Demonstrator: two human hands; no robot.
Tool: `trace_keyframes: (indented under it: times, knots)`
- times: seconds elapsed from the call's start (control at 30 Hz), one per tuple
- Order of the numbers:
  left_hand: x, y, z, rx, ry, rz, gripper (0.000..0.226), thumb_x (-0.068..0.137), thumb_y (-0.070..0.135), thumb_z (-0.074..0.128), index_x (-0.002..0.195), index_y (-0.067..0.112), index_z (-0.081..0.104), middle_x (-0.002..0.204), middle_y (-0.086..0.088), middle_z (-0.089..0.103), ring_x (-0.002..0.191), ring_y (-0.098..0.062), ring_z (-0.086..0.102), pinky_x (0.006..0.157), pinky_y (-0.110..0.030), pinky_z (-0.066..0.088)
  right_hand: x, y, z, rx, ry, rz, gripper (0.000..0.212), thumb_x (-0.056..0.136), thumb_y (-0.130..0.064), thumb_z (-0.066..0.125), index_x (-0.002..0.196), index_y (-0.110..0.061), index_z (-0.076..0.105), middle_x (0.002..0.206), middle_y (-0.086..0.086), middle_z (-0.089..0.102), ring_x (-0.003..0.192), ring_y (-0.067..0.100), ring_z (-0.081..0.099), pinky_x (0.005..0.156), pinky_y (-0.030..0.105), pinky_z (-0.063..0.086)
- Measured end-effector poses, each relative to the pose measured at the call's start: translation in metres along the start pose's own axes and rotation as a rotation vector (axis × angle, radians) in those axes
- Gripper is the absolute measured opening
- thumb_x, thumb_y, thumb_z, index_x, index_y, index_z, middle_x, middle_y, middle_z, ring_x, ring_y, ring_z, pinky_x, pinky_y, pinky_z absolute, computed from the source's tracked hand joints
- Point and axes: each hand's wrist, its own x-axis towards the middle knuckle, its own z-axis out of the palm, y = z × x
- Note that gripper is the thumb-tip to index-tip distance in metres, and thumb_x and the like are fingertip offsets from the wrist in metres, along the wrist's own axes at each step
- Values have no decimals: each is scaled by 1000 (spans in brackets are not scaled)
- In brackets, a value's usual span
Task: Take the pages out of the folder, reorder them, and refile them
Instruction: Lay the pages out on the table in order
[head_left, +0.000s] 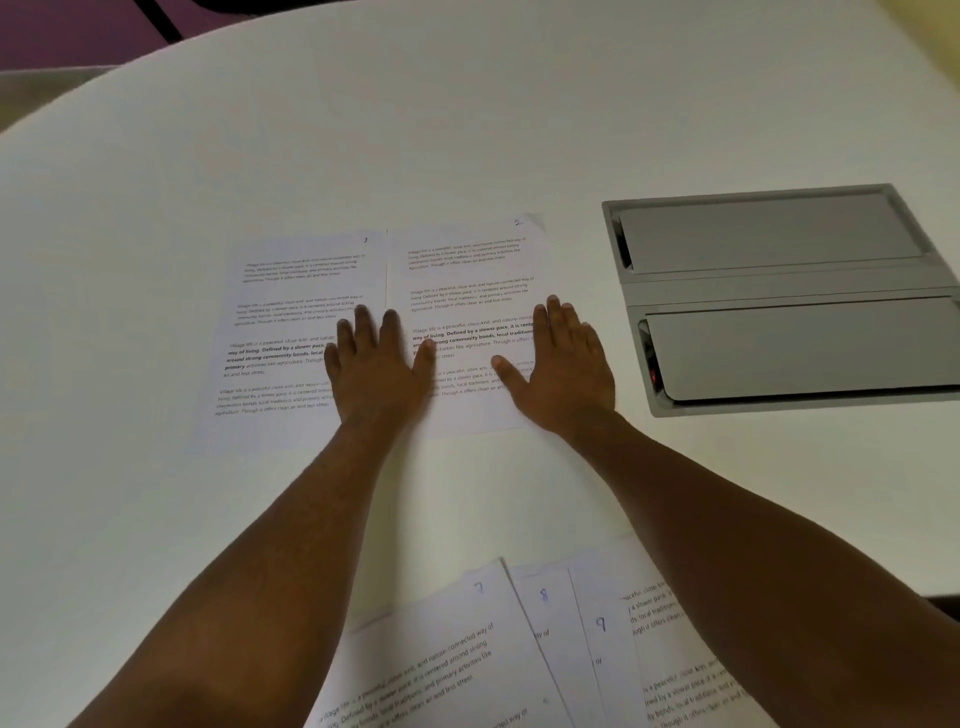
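Observation:
Two printed pages lie side by side on the white table (156, 312). The left page (280, 332) has a small handwritten number at its top right that I cannot read; the right page (467, 291) is numbered 2. My left hand (379, 369) rests flat with fingers spread across the seam between the two pages. My right hand (561, 374) lies flat on the right edge of page 2. Near the front edge lie overlapping pages numbered 7 (441, 665), 8 (545, 603) and 9 (602, 654). No folder is in view.
A grey rectangular panel (779, 291) with two flap lids is set into the table at the right, close to page 2. The table's curved far edge runs along the top; dark floor shows beyond it.

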Motion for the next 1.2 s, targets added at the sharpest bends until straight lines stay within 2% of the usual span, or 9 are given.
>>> trace_keyframes:
  times: [0.17, 0.57, 0.93, 1.07, 1.2]
  knots:
    - [-2, -7, 1, -48, 0, -1, 72, 95, 62, 22, 152, 18, 18, 161, -12, 8, 148, -34, 5, 119, -51, 9, 1, -7, 0, -11, -26, 3, 91, 91, -72, 16, 154, -12, -8, 162, 6, -13, 149, 20, -13, 122, 39, -2]
    - [16, -54, -5, -23, 27, 12, 71, 96, 62, 22, 151, 17, 21, 160, -11, 15, 147, -33, 11, 118, -51, 13, 12, -52, 11, 27, -44, 44, 90, 92, -70, 16, 153, -10, -11, 161, 7, -17, 148, 19, -17, 121, 38, -6]
    - [25, -77, -11, -51, 32, 7, 69, 97, 60, 25, 152, 18, 21, 161, -9, 14, 148, -30, 10, 119, -49, 11, 23, -76, 18, 47, 16, 22, 90, 92, -70, 17, 154, -9, -6, 162, 7, -10, 149, 20, -11, 121, 38, -4]
    - [13, -70, -23, -137, 98, 23, 78, 93, 66, 24, 153, 16, 18, 161, -7, 16, 148, -26, 12, 119, -46, 9, 11, -72, 6, 200, 155, -14, 86, 93, -68, 20, 155, -9, 9, 163, 8, 5, 150, 21, 1, 122, 37, 3]
    - [-37, -54, -34, -215, 136, 79, 77, 94, 60, 29, 151, 10, 25, 159, -7, 21, 148, -24, 14, 119, -42, 9, -42, -47, -8, 377, 376, -18, 68, 97, -56, 35, 141, -6, 44, 152, 12, 38, 144, 26, 28, 119, 39, 22]
